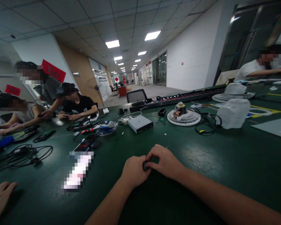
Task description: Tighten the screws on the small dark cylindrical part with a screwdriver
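My left hand (135, 171) is closed around a small dark round part (145, 166), of which only a rim shows. From the other side my right hand (165, 161) meets it, its thumb and forefinger bent into a ring and pinching at the same part. Both hands touch each other just above the green table (168, 200). What kind of part it is, I cannot make out. A thin light tip sticks up behind my right hand.
Ahead lie a silver disc drive (140, 123), a small black tray (162, 112), a white fan grille with motor (184, 117) and a white housing (234, 114). Left are a phone (85, 143), a bowl (107, 131) and black cables (25, 156). A co-worker's hand (1, 195) rests at lower left.
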`<state>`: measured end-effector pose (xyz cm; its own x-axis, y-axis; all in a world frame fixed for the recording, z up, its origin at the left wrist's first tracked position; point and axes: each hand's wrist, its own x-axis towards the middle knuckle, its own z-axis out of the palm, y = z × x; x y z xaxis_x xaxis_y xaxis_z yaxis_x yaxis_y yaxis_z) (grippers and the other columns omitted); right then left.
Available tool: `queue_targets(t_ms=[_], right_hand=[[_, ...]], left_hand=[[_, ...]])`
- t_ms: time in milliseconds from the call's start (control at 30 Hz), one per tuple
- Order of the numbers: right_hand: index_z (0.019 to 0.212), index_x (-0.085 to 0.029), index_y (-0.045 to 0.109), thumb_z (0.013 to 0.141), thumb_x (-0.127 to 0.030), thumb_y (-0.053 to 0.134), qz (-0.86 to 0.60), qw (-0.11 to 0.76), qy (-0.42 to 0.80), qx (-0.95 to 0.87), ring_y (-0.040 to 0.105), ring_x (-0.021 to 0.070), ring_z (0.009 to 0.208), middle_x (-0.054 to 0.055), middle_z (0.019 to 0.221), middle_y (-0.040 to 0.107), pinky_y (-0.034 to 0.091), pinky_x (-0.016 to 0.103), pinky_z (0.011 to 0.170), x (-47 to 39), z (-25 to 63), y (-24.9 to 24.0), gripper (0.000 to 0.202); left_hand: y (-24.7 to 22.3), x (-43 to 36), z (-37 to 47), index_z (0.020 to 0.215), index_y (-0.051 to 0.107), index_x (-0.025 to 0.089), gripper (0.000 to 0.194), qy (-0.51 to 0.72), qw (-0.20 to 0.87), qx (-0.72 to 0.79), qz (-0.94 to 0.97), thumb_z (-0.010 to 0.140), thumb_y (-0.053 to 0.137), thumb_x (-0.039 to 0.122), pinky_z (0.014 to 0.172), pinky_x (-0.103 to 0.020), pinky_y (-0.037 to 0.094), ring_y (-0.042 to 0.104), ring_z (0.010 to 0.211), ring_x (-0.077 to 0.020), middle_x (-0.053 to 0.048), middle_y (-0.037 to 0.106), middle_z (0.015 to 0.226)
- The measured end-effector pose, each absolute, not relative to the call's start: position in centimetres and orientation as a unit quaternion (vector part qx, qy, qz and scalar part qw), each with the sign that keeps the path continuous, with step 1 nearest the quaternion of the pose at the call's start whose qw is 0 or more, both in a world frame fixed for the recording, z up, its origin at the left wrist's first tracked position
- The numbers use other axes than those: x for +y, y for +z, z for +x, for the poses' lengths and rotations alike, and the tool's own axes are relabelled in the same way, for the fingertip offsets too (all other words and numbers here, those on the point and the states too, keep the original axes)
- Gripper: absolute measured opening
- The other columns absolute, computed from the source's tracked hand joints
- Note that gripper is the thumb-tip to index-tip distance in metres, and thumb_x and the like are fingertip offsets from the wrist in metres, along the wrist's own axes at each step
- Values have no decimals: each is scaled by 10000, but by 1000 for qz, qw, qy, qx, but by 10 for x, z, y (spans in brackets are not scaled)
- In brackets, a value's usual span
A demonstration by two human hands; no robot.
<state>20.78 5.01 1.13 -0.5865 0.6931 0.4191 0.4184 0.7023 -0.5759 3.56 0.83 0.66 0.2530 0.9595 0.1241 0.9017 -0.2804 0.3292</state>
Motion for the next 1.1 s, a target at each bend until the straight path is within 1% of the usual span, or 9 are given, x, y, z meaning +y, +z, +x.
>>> queue_targets(t_ms=[200, 400, 567, 700, 767, 867, 933, 1033, 1100], right_hand=[[762, -191, 692, 718, -215, 802, -331, 294, 215, -871, 590, 179, 831, 10, 783, 658, 437, 292, 716, 54, 209, 15, 121], [773, -194, 697, 725, -184, 780, -329, 280, 200, -880, 589, 178, 815, 14, 786, 665, 428, 287, 692, 51, 211, 20, 97], [801, -194, 676, 737, -174, 763, -325, 293, 199, -877, 587, 175, 816, 12, 795, 660, 432, 293, 709, 50, 212, 19, 110], [811, -196, 661, 786, -239, 737, -321, 308, 186, -876, 580, 191, 837, 19, 805, 656, 447, 325, 741, 53, 212, 16, 90], [870, -194, 657, 818, -262, 702, -317, 334, 165, -873, 568, 214, 890, 42, 872, 656, 458, 361, 784, 55, 213, 16, 97], [1067, -190, 619, 877, -178, 567, -326, 422, 141, -834, 546, 239, 1012, 94, 1065, 619, 454, 421, 892, 60, 217, 18, 197], [1132, -192, 595, 910, -146, 476, -329, 479, 146, -801, 540, 239, 1063, 112, 1138, 584, 444, 435, 935, 64, 221, 19, 256], [1112, -203, 615, 972, -255, 432, -318, 530, 175, -766, 547, 235, 1067, 110, 1144, 558, 452, 410, 927, 69, 227, 21, 236], [1018, -206, 629, 991, -353, 426, -312, 562, 214, -735, 570, 215, 970, 88, 1043, 566, 471, 373, 864, 72, 230, 21, 252]], left_hand=[[7, 6, 36, 774, 576, 225, 80, 148, 67, 569, 806, 825, 571, 287, 600, -280, 362, 601, 677, -175, -5, 654, 737], [7, 6, 36, 813, 534, 222, 71, 155, 74, 562, 809, 798, 594, 257, 619, -289, 368, 587, 711, -176, -6, 638, 776], [9, 4, 36, 852, 529, 217, 114, 176, 86, 553, 810, 770, 609, 222, 678, -299, 406, 592, 776, -183, -14, 644, 844], [11, 5, 37, 878, 556, 220, 83, 193, 87, 558, 802, 802, 588, 209, 701, -300, 421, 596, 791, -180, -13, 644, 867], [11, 7, 36, 904, 569, 223, 89, 208, 85, 571, 790, 816, 586, 212, 700, -296, 426, 607, 804, -183, -15, 652, 884], [11, 12, 31, 940, 576, 221, 102, 233, 68, 621, 745, 845, 593, 252, 687, -292, 426, 626, 797, -185, -25, 665, 884], [10, 16, 26, 941, 577, 222, 107, 249, 63, 656, 709, 850, 604, 273, 673, -285, 422, 631, 768, -177, -19, 668, 860], [9, 20, 20, 892, 583, 223, 83, 262, 73, 676, 685, 860, 599, 298, 628, -267, 408, 626, 732, -162, -8, 662, 819], [8, 22, 17, 853, 583, 221, 96, 259, 70, 677, 685, 864, 594, 315, 610, -264, 397, 616, 718, -160, -6, 656, 798]])
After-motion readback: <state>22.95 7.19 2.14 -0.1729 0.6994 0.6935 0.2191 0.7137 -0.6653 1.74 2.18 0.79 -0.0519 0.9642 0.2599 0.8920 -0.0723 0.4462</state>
